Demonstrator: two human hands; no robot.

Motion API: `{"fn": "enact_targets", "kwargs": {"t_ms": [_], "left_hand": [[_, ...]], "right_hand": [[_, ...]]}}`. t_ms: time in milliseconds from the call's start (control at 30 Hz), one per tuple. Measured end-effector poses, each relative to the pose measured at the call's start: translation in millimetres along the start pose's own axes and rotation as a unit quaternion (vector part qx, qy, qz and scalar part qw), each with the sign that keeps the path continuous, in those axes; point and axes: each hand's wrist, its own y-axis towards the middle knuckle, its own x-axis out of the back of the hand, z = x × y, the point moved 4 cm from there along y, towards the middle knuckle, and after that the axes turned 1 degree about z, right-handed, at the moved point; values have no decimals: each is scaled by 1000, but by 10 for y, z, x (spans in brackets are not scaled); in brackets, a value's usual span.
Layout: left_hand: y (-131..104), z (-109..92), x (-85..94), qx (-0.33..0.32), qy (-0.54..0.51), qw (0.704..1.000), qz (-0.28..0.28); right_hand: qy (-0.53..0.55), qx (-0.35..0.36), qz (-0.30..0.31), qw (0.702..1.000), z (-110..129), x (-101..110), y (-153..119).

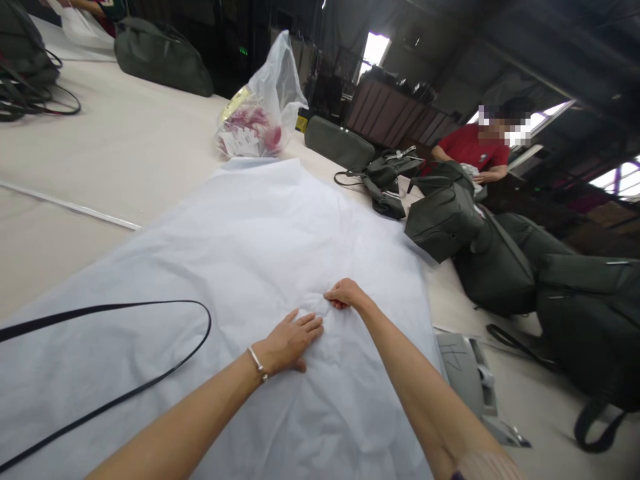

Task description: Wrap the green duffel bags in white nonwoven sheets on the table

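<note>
A broad white fabric sheet, creased and puckered, covered the centre and bottom of the frame, spread over a long cream worktable. The table ran into the upper left, where a thin white strip lay across it. Behind was a dim, workshop-like room, tilted in view, with bright windows at the upper centre and upper right.

At the upper centre, just beyond the sheet's far edge, stood a clear plastic bag, its top gathered into a peak. Inside showed pink stringy material, printed white slips and something yellow. A dark green bag lay at the upper left. More dark green bags crowded the right side, one with a strap hanging toward the lower right; whether they held anything could not be told. A person in a red shirt, at the upper right, bent over pale material.

Near the middle of the frame, the left hand, a bracelet at its wrist, lay palm down on the sheet, fingers slightly apart. Just beside it, the right hand pinched the sheet between thumb and fingers. A black strap looped across the sheet at the lower left.
</note>
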Motion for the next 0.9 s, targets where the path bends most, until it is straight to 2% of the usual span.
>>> {"fn": "enact_targets", "kwargs": {"t_ms": [133, 300, 433, 567, 700, 800, 900], "left_hand": [[1, 5, -14, 1, 0, 1000, 5], [3, 8, 5, -2, 5, 1000, -4], [11, -45, 156, 9, -29, 1000, 3], [112, -97, 381, 53, -70, 996, 10], [276, -38, 511, 99, -111, 989, -2], [343, 104, 512, 140, -184, 973, -22], [339, 230, 476, 176, -272, 946, -33]], "right_hand": [[-1, -14, 4, 1000, 12, 18, 51], [91, -2, 19, 996, -84, 108, -126], [192, 11, 39, 980, -249, 263, -320], [255, 33, 66, 964, -304, 353, -502], [319, 81, 135, 934, -218, 304, -713], [374, 103, 182, 904, -170, 223, -838], [410, 96, 207, 883, -169, 104, -913]]}}
